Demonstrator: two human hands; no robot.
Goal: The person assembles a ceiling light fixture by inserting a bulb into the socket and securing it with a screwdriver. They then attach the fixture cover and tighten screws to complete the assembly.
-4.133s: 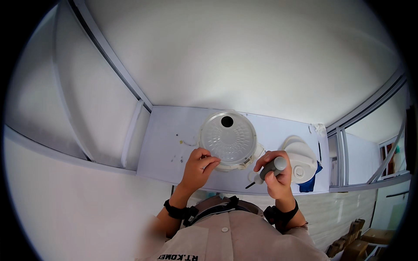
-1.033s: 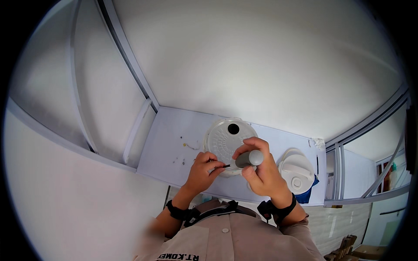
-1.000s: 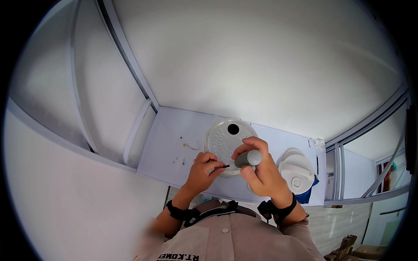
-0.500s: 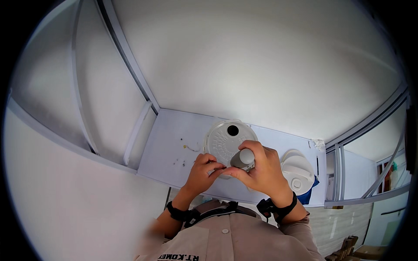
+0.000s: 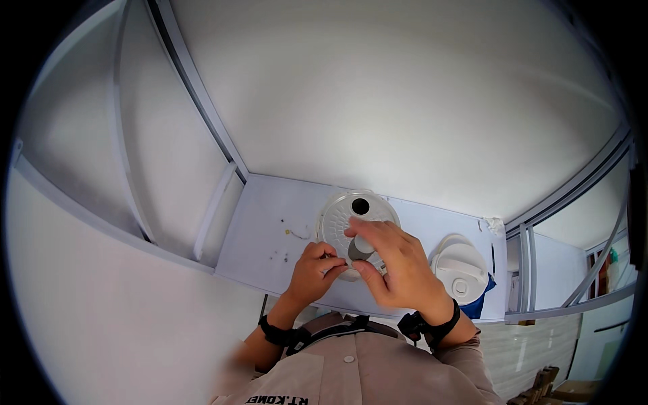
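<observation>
A round off-white appliance base (image 5: 335, 219), with a vent pattern and a dark round hole, lies in front of me on the table. Over its near part, my right hand (image 5: 401, 266) curls thumb and forefinger around a grey cylinder (image 5: 360, 250) with a paler round end; its exact kind is unclear. Close beside it on the left, my left hand (image 5: 314, 273) pinches thumb and fingertips together near the base's near rim. Whatever those fingertips hold is too small and covered to make out.
To the right sits a white appliance lid (image 5: 460, 266) with a handle, partly over a blue item (image 5: 474, 308). Small dark bits (image 5: 279, 257) and a short yellowish piece (image 5: 289, 232) lie on the table (image 5: 250, 202) at left. Crumpled white material (image 5: 495, 224) rests at the far right corner.
My right hand and the grey cylinder have shifted left, and the forefinger now reaches farther over the base. The left hand stays pinched in nearly the same place.
</observation>
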